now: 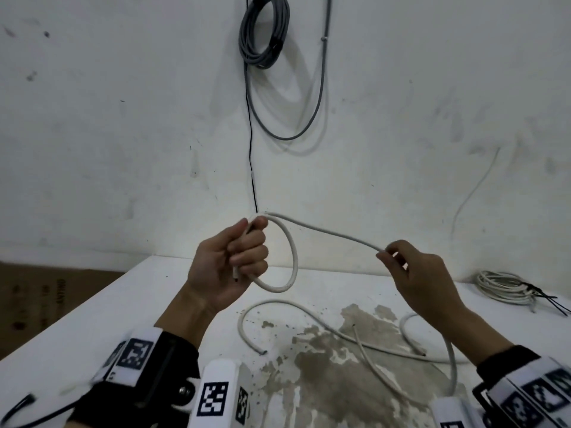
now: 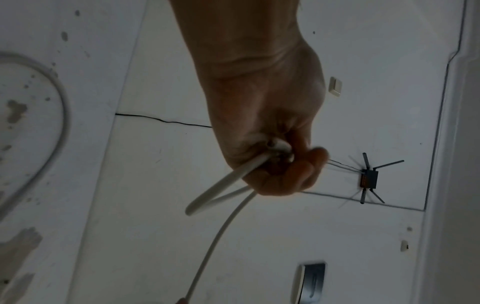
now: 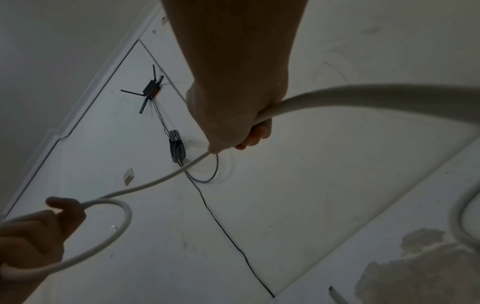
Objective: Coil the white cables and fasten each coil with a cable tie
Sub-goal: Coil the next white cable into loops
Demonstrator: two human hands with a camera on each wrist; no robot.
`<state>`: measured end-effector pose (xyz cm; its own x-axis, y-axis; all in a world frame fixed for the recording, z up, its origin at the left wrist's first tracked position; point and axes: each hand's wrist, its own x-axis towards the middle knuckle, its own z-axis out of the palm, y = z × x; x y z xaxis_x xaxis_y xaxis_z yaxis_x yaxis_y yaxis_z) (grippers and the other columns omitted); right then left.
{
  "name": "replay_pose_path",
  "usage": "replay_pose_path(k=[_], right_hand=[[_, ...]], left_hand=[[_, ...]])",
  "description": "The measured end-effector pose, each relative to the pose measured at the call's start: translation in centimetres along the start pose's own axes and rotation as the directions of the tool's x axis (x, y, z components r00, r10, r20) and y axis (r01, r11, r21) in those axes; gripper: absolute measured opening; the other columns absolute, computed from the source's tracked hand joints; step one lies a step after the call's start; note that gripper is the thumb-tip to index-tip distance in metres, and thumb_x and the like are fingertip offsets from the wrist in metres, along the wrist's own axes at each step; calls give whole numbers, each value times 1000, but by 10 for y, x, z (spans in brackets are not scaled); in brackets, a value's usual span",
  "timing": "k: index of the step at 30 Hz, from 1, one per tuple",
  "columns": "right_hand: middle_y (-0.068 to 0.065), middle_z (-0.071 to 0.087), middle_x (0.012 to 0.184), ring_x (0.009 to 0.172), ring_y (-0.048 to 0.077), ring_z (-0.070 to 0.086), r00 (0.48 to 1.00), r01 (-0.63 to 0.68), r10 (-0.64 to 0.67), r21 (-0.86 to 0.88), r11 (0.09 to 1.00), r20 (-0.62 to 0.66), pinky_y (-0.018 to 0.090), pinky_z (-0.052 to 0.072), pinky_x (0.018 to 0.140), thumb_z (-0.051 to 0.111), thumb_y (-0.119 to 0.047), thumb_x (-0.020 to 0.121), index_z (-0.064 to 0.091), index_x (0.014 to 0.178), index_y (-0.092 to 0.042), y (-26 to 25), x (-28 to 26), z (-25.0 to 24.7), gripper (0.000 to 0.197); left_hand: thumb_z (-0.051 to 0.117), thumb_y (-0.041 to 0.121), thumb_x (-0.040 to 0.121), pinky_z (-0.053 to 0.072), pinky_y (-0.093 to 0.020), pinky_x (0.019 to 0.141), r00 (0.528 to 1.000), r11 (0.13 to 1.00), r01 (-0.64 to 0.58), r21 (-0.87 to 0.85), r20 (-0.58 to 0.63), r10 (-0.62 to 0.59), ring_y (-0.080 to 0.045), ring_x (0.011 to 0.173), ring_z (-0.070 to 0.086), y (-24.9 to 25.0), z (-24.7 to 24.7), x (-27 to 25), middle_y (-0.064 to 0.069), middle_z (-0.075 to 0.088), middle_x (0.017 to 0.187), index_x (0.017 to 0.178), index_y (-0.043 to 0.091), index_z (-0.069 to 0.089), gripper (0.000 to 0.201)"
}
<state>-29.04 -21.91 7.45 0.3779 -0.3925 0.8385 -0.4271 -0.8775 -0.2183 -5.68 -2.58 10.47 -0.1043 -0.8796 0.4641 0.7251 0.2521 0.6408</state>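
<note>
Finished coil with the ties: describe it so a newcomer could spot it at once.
Start at the white table and go to its far right corner by the wall. There lies a bundle of white cable wound into several flat loops. Black cable ties stick out of its right side; the other white cables on the table lie loose and untied.
</note>
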Motion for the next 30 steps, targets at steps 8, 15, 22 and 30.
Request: replay_pose_path(k=[8,15,22,30], right_hand=[[6,64,55,46,27,57,983,109,-120,84,990,140,34,47,46,58,-17,86,70,91,-8,-19,-15,6,16],[5,64,87,62,30,58,761,395,-332,7,919,557,39,44,50,40,-16,87,51,127,-17,-45,-31,24,42],[-8,53,69,31,17,40,717,635,-543,-90,767,437,26,33,28,50,-25,85,52,117,-34,-59,-30,28,34],[-2,58,59,40,21,52,808,544,-535,36,838,244,25,40,34,39,-43,95,67,88,-20,-45,-16,4,38]], left_hand=[[23,26,104,29,-23,46,997,998,-53,-33,50,55,-11,46,36,5,-9,7,-2,34,61,115,-4,52,44],[29,28,101,22,-14,35,825,875,-264,406,-374,423,-2,33,23,-13,21,25,10,31,44,72,15,42,34],[29,26,101,56,-28,59,898,57,22,998,-45,437,-13,61,65,-50,26,27,-2,65,91,98,16,37,13],[30,23,90,34,-20,24,951,-841,99,532,197,237,-15,22,42,-53,-12,17,0,52,43,85,6,46,25]])
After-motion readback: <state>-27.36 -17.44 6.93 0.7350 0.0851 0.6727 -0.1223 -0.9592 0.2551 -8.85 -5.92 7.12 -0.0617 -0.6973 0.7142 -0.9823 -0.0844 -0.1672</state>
